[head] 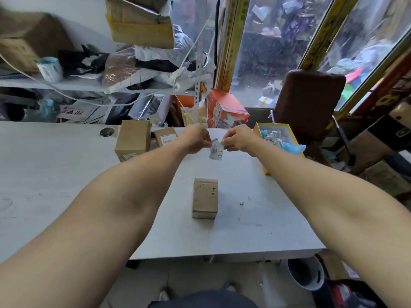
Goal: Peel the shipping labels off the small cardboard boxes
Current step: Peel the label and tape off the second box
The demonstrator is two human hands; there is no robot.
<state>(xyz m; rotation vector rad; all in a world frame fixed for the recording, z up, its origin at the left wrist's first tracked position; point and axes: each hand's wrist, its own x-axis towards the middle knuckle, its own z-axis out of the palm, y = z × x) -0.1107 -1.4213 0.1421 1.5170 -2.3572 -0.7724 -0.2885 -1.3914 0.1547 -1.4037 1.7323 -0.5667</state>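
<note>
1. Three small cardboard boxes sit on the grey table: a near box lying bare at the centre, a tall far box and a low far box to its right.
2. One peeled label, white and crumpled, hangs above the table's far middle; its black print is probably lettering, too blurred to read.
3. The left hand and right hand both pinch the label's top edge.
4. One yellow tray at far right holds crumpled scraps.
</note>
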